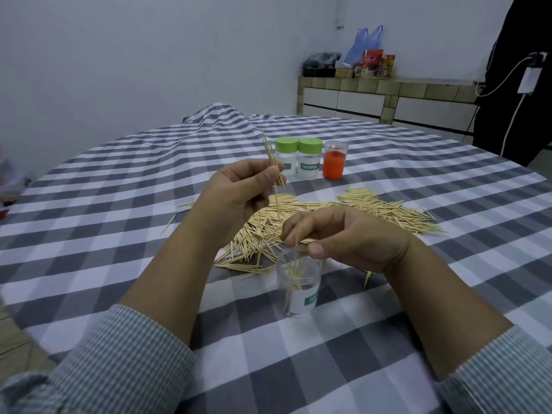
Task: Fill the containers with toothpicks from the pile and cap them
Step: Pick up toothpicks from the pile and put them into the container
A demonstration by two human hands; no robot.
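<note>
A clear uncapped container (298, 289) stands on the checked tablecloth near me, with several toothpicks inside. My right hand (355, 239) hovers just above its mouth and pinches a toothpick (296, 237) that points down into it. My left hand (239, 192) is raised over the pile and holds a small bunch of toothpicks (272, 162) upright between thumb and fingers. The loose toothpick pile (313, 222) spreads across the cloth behind both hands. Two green-capped containers (286, 155) (310, 158) and a container with an orange insert (334, 159) stand in a row beyond the pile.
The grey-and-white checked cloth (119, 234) covers a round table. A tiled counter (388, 97) with bags and packets stands at the back right, beside a dark hanging garment and a white cable (513, 115). A red object (3, 213) sits at the far left edge.
</note>
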